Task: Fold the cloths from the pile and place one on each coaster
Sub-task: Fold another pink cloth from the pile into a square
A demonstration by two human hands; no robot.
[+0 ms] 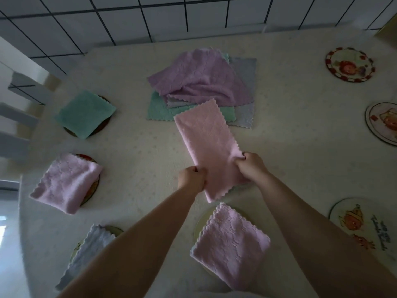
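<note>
Left hand [191, 179]: gripping near-left edge of pink cloth [209, 147], fingers closed.
Right hand [251, 166]: pinching the cloth's right edge, closed.
Pink cloth: folded to long strip, stretching from hands twd pile [200, 87], far end overlapping it.
Pile: purple on top, teal & grey under, mid counter [137, 147].
Coasters: 4 carrying folded cloths, left & near; 3 lying bare at right [349, 64].

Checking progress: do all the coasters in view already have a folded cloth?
No: three coasters on the right lie bare, and both hands hold a pink cloth.
</note>
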